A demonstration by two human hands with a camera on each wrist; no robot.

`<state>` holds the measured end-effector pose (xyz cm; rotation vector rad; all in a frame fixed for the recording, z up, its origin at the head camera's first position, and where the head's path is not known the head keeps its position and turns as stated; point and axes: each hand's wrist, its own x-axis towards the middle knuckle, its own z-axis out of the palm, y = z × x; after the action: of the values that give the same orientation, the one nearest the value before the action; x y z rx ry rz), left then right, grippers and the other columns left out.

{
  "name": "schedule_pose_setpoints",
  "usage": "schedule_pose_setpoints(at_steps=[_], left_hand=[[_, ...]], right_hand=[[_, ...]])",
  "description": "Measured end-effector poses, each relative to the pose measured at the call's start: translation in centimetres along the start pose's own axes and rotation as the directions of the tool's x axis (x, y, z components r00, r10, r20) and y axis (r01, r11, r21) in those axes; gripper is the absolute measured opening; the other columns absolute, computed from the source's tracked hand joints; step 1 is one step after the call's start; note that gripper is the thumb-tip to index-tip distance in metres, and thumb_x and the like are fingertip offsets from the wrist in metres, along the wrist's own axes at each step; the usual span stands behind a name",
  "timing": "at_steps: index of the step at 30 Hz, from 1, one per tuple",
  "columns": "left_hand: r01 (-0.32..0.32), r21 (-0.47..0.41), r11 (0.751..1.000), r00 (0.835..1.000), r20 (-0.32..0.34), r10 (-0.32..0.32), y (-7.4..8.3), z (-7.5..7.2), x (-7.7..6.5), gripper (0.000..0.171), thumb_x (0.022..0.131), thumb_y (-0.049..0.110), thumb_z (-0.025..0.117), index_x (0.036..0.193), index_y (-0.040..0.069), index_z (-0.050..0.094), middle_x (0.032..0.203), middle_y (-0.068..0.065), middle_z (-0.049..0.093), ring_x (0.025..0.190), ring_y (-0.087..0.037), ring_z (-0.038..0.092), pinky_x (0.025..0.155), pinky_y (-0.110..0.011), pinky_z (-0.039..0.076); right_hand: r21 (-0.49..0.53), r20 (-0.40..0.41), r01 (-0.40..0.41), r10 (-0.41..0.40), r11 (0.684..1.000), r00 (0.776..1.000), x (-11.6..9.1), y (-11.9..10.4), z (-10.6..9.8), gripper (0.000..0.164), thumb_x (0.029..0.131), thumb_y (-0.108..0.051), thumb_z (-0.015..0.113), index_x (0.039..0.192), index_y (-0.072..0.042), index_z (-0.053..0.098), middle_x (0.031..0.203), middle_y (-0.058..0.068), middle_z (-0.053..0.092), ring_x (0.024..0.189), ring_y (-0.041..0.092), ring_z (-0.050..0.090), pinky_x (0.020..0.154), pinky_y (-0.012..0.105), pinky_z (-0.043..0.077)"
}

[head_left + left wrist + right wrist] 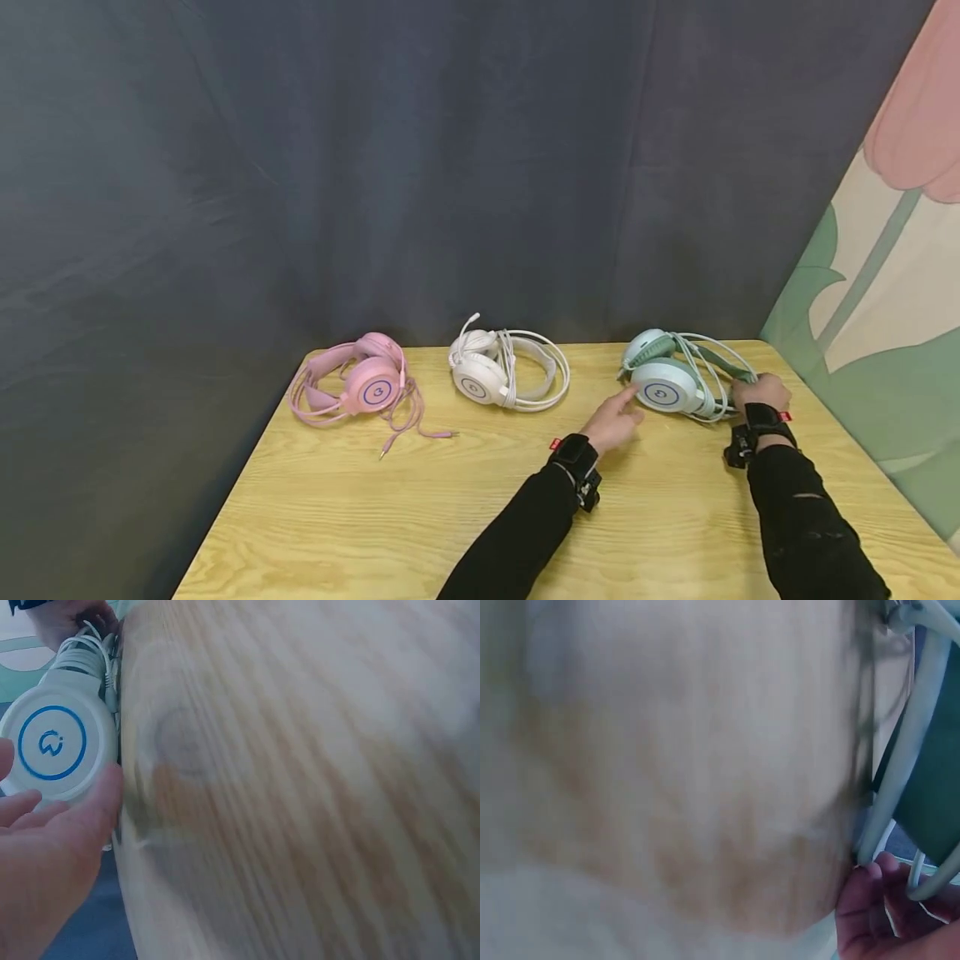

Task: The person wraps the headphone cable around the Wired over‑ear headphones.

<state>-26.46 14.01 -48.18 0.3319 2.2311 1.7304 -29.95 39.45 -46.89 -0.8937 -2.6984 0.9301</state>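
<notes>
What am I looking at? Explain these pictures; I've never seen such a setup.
No machine here: just a person's bare left hand and right hand. The wide picture comes from a camera worn on the head; the close ones from the left-wrist camera and right-wrist camera. On the wooden table lie three headsets: the pink headset, the white headset and, at the right, the green headset. The right hand grips the green headset at its headband; the left hand is right by its front ear cup.

Pale yellow wooden tabletop: softly lit, head view; blurred, both wrist views.
Dark blue-grey cloth curtain: dim, softly shaded folds.
</notes>
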Motion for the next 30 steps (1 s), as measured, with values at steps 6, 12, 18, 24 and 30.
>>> schedule_pose_setpoints(at_steps=[6, 12, 18, 24, 30], left_hand=[[-0.054, -0.051, 0.997, 0.997, -0.059, 0.051, -0.4, -2.6, -1.6, 0.039, 0.099, 0.013, 0.053, 0.137, 0.015, 0.057, 0.137, -0.007, 0.06, 0.124, -0.019, 0.058, 0.096, -0.027, 0.046], [-0.151, -0.096, 0.984, 0.986, -0.09, 0.142, -1.0, -7.4, -4.8, 0.028, 0.1, 0.014, 0.055, 0.123, 0.002, 0.064, 0.124, -0.016, 0.065, 0.109, -0.014, 0.061, 0.094, -0.025, 0.047], [-0.188, -0.013, 0.982, 0.974, -0.134, 0.184, -1.7, -12.5, -7.4, 0.025, 0.099, 0.017, 0.058, 0.118, 0.004, 0.067, 0.115, -0.012, 0.069, 0.107, -0.015, 0.063, 0.095, -0.029, 0.049], [-0.222, 0.137, 0.965, 0.96, -0.143, 0.241, -3.3, -15.9, -9.8, 0.026, 0.1, 0.018, 0.057, 0.119, 0.004, 0.066, 0.113, -0.012, 0.069, 0.107, -0.022, 0.064, 0.094, -0.032, 0.049], [-0.244, 0.309, 0.919, 0.939, -0.163, 0.304, -4.1, -19.4, -11.4, 0.025, 0.099, 0.015, 0.058, 0.118, 0.002, 0.066, 0.108, -0.014, 0.071, 0.099, -0.022, 0.066, 0.087, -0.03, 0.052]], right_hand=[[0.082, 0.047, 0.002, -0.006, 0.997, 0.999, -0.2, 0.3, 0.2, 0.057, 0.099, -0.029, 0.04, 0.131, 0.017, 0.043, 0.126, 0.041, 0.046, 0.114, 0.055, 0.043, 0.093, 0.059, 0.04], [0.138, 0.078, -0.006, -0.005, 0.99, 0.997, -0.1, 1.3, -0.1, 0.064, 0.101, -0.035, 0.031, 0.14, 0.015, 0.037, 0.137, 0.039, 0.039, 0.125, 0.056, 0.034, 0.101, 0.059, 0.035], [0.184, 0.025, 0.074, -0.08, 0.98, 0.996, -0.6, 0.8, -0.4, 0.069, 0.102, -0.038, 0.025, 0.148, 0.013, 0.023, 0.146, 0.039, 0.033, 0.133, 0.056, 0.032, 0.108, 0.06, 0.03], [0.19, -0.149, 0.299, -0.273, 0.935, 0.95, -2.3, -1.5, 0.7, 0.057, 0.103, -0.029, 0.035, 0.148, 0.006, 0.032, 0.144, 0.035, 0.041, 0.132, 0.054, 0.037, 0.107, 0.061, 0.03], [0.135, -0.182, 0.484, -0.459, 0.864, 0.87, -5.0, -4.7, 1.8, 0.051, 0.101, -0.026, 0.044, 0.14, 0.006, 0.046, 0.139, 0.034, 0.047, 0.129, 0.052, 0.042, 0.104, 0.063, 0.031]])
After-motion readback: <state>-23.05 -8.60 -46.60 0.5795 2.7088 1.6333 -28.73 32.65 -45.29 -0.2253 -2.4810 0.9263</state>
